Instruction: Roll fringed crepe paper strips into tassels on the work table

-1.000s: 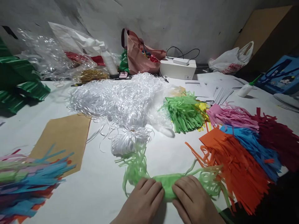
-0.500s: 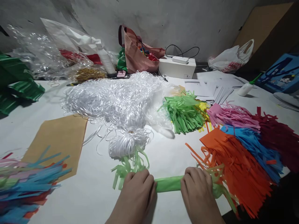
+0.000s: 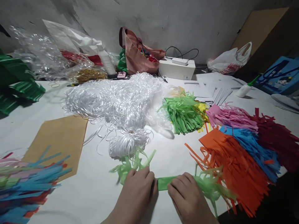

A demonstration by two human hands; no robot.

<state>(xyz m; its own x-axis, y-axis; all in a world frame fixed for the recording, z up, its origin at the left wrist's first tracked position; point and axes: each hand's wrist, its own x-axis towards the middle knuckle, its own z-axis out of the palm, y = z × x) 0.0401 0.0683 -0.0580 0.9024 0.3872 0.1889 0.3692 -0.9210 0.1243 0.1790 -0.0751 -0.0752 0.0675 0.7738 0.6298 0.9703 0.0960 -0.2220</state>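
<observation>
A light green roll of fringed paper (image 3: 164, 183) lies across the white table (image 3: 98, 193) at the near edge, with loose fringe spilling from both ends. My left hand (image 3: 137, 193) is closed over the roll's left part, beside the left fringe (image 3: 130, 165). My right hand (image 3: 187, 199) grips the right part, fingers curled on the paper. A coil of white ribbon (image 3: 127, 144) lies just beyond the roll.
Fringed paper piles lie to the right: orange (image 3: 231, 165), blue (image 3: 252, 146), maroon (image 3: 275, 137), pink (image 3: 229, 115), green (image 3: 183, 113). A brown paper sheet (image 3: 58, 140) and mixed coloured fringe (image 3: 25, 186) are on the left. Bags, a white box (image 3: 176, 69) and a glue bottle (image 3: 245, 88) stand at the back.
My two hands have moved closer together on the green roll, leaving a shorter stretch of it showing between them. The fringe at both ends has shifted.
</observation>
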